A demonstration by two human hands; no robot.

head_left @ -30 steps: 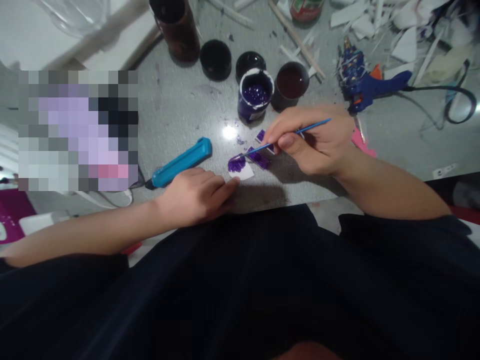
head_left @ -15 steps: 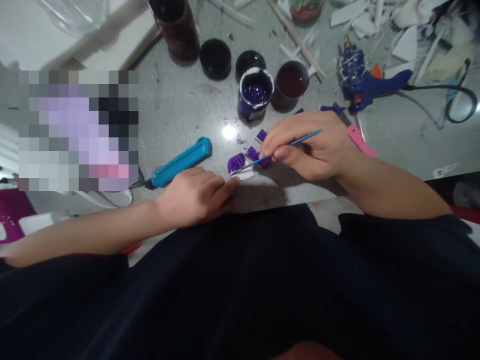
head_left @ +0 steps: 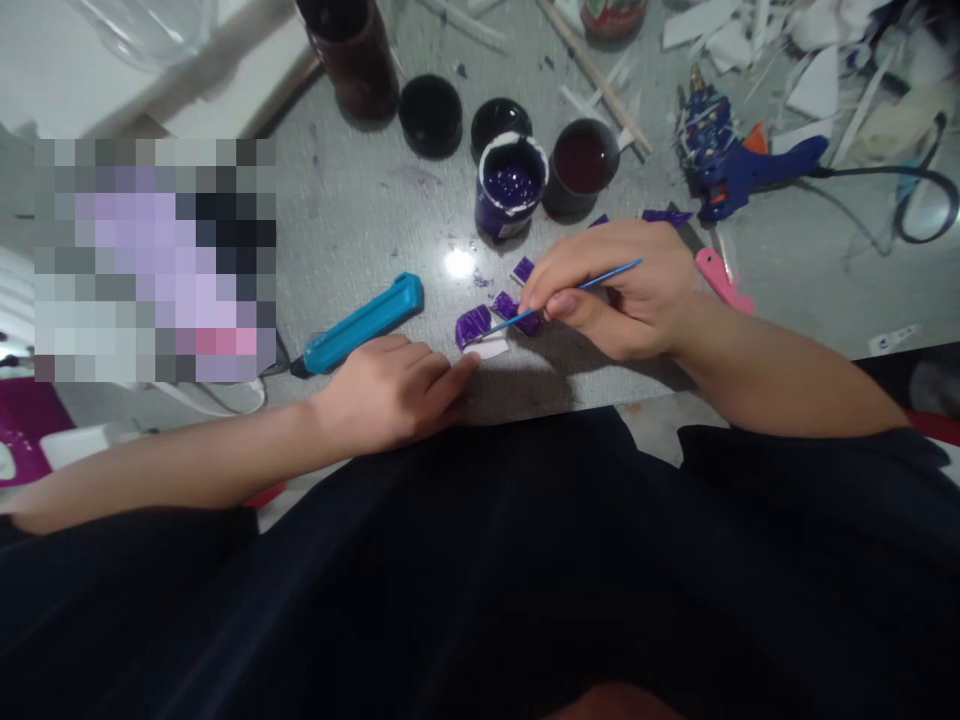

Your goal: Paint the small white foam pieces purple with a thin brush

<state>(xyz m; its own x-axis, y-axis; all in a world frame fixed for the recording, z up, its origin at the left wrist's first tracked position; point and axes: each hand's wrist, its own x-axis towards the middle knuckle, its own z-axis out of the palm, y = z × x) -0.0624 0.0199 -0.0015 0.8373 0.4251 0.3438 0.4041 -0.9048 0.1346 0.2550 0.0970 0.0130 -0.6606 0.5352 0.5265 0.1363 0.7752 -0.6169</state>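
Observation:
My right hand (head_left: 622, 290) pinches a thin blue paintbrush (head_left: 570, 292); its tip rests on a small white piece (head_left: 478, 332) that is mostly covered in purple paint. My left hand (head_left: 394, 388) lies on the grey table with fingers curled, the fingertips pressed against the piece's lower left edge. Two more purple-painted pieces (head_left: 516, 305) lie just behind it, near my right fingers. An open pot of purple paint (head_left: 511, 188) stands behind them.
A turquoise utility knife (head_left: 360, 325) lies left of the pieces. Dark jars and lids (head_left: 431, 115) and a cup of dark liquid (head_left: 581, 165) stand at the back. A blue glue gun (head_left: 731, 160), a pink tool (head_left: 720, 280) and white scraps lie at the right.
The brush swept across the white piece, and more of it is purple. My right hand drew slightly back and down. My left hand stayed put.

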